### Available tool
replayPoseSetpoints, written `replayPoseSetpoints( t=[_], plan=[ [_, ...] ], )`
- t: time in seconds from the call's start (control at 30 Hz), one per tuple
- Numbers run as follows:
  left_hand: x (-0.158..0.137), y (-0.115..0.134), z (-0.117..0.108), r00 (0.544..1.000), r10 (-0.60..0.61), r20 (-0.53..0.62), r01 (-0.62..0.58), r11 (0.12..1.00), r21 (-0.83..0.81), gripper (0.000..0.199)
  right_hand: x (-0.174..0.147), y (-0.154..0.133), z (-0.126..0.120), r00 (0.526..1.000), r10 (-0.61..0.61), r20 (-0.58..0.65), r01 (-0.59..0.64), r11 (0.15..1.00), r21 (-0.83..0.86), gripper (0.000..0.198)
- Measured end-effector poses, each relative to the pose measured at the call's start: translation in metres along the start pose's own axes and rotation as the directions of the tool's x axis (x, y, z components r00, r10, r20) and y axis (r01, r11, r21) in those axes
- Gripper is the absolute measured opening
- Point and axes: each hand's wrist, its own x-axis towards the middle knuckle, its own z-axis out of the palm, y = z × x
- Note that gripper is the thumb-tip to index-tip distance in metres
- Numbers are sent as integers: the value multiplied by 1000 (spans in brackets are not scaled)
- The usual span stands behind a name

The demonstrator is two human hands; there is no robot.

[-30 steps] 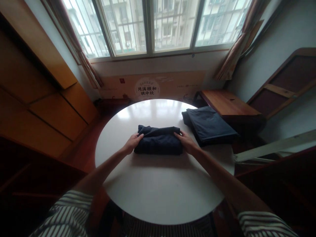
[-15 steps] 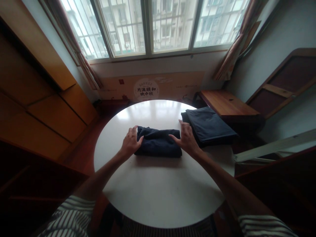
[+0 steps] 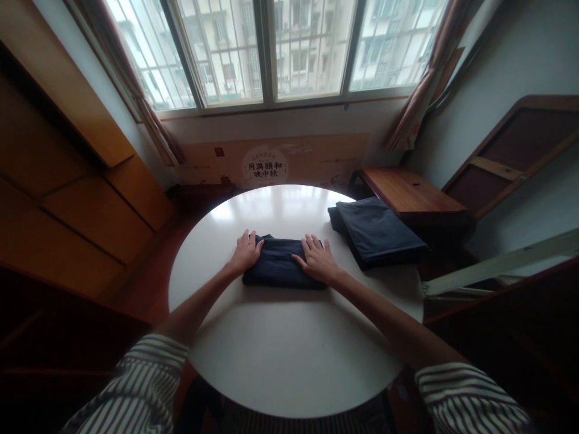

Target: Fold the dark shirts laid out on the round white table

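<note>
Cloth bundle (image 3: 278,268) on table (image 3: 289,355), cloth pile (image 3: 380,232) to its right, seemingly overhanging the edge, window (image 3: 312,54) behind

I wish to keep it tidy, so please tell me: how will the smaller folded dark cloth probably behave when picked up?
The smaller folded dark cloth is probably floppy: its fabric bunches unevenly at the far edge. It seems unlikely to roll, since it lies flat on the white table. Its layers may open, as no tie is visible.

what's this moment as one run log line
left hand: at left end of folded dark cloth | right hand: on its right part | second folded cloth: at right of white table
</note>
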Motion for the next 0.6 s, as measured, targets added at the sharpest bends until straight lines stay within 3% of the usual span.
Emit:
replayPoseSetpoints(
  t=[0.1,0.2,0.33,0.4,0.47,0.53,0.6],
  plan=[
    [4,-5,-10,983,-182,-19,174,962,-210,82,-13,-23,-6,976,-216,-41,217,976,24,82],
    [7,-4,-23,951,-282,128,309,836,-455,87,-24,-53,0,932,-360,37,356,931,82,99],
    [3,9,-36,908,-198,369,399,680,-615,60,-28,-78,9,947,-320,15,319,946,66,97],
    [0,21,-42,897,-186,401,423,622,-658,53,-27,-81,6,957,-289,-28,290,951,105,90],
    [-3,34,-52,905,-172,389,415,554,-722,49,-24,-79,-6,954,-286,-94,300,920,250,85],
    [-8,47,-67,928,-117,354,365,477,-800,45,-21,-72,-25,944,-262,-201,329,796,508,76],
    [-15,57,-87,965,-55,258,257,409,-876,43,-18,-62,-48,952,-126,-281,302,558,773,60]
  ],
)
